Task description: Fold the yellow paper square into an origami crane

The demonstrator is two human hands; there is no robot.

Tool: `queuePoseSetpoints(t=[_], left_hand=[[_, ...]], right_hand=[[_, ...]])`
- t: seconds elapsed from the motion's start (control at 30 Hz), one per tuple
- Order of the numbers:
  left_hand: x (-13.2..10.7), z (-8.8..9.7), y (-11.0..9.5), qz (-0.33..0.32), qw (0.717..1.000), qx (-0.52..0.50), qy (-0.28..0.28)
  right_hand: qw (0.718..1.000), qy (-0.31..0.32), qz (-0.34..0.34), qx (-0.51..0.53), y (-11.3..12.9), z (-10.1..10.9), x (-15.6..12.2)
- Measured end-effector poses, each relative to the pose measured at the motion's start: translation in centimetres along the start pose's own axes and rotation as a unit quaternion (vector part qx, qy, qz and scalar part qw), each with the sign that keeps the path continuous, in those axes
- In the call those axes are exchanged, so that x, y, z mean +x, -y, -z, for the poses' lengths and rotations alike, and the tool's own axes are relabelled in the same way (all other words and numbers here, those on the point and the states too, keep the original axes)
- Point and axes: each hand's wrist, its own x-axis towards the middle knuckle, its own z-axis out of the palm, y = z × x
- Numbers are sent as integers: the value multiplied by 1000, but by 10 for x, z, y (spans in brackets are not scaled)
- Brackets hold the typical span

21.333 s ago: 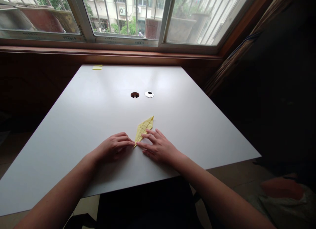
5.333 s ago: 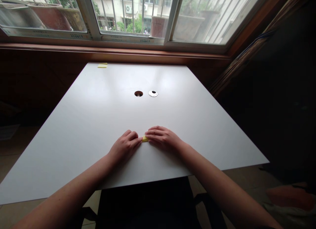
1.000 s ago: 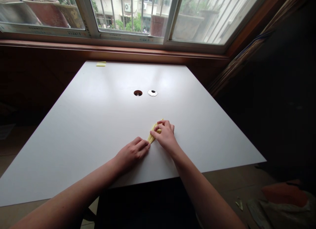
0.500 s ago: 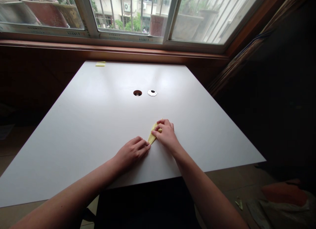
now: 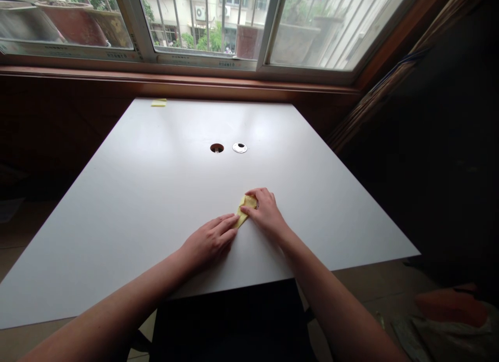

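A small piece of folded yellow paper [image 5: 248, 201] lies slanted on the white table, narrower at its lower left end. My right hand [image 5: 268, 211] pinches its upper right part, with the thumb on top and the fingers curled round the far edge. At the narrow end, the fingertips of my left hand [image 5: 210, 238] press together on the paper against the tabletop. Its left thumb is mostly tucked under the hand. The fingers cover part of the paper's folds.
The white table [image 5: 156, 195] reaches to the window sill. Beyond my hands are a round cable hole [image 5: 217, 148] and a white grommet cover [image 5: 239, 148]. A flat yellow paper piece [image 5: 158, 102] lies at the far left corner. A curtain [image 5: 374, 97] hangs at the right.
My left fingers have stretched out and slid up a little along the paper. My right fingers have shifted to its far edge, uncovering more of its upper face.
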Motion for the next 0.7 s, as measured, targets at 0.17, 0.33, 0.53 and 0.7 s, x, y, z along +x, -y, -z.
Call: queuePoseSetpoints(t=[0.17, 0.33, 0.53, 0.7], left_hand=[[0, -3, 1, -23, 1000, 1, 7], [1, -2, 0, -25, 999, 12, 23], [1, -1, -1, -21, 999, 6, 31], [1, 0, -1, 11, 1000, -5, 25]], right_hand=[[1000, -1, 18, 15, -4, 1, 1], [996, 38, -22, 74, 3, 5, 3], [993, 47, -52, 97, 10, 5, 6], [995, 49, -21, 88, 5, 5, 5]])
